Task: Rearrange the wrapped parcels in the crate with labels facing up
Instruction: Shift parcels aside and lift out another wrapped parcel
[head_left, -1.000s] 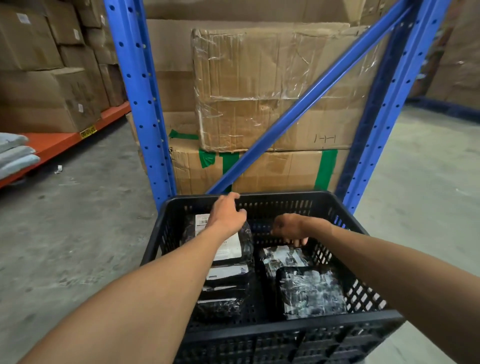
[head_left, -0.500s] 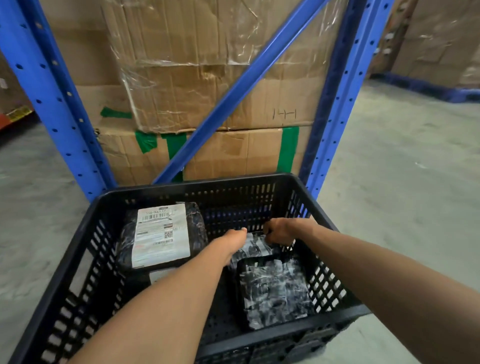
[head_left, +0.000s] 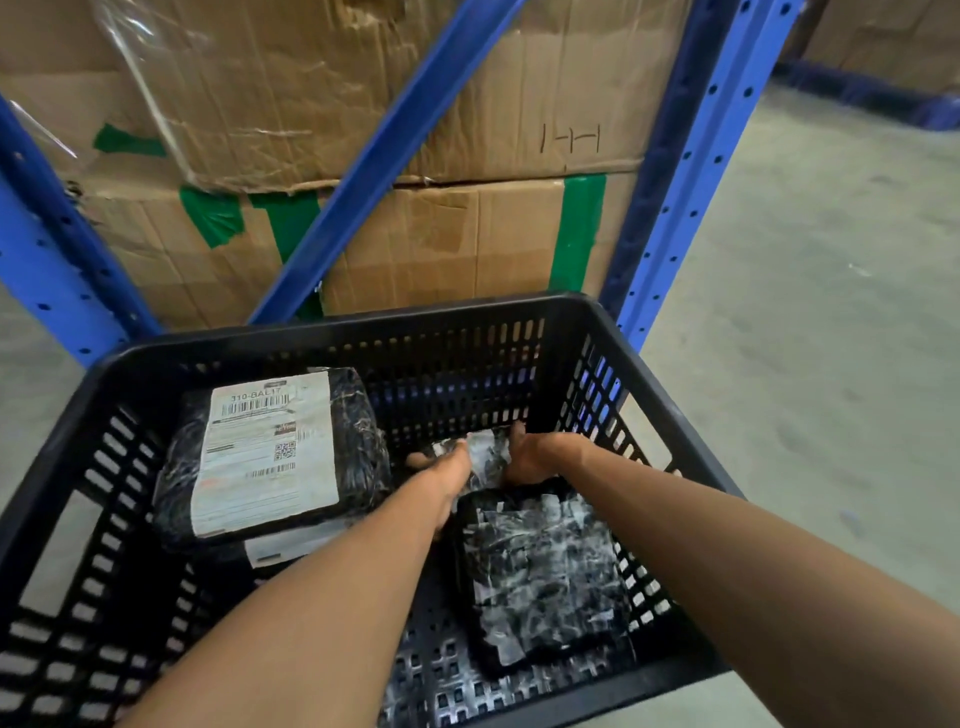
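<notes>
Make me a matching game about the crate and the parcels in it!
Things:
1. labelled parcel
2. parcel in both hands
3. near right parcel
4. crate

States:
A. black, with slotted walls
B. big white label facing up
C. held by left hand and right hand
D. lies flat, no label showing

Pairs: 1-B, 2-C, 3-D, 4-A
</notes>
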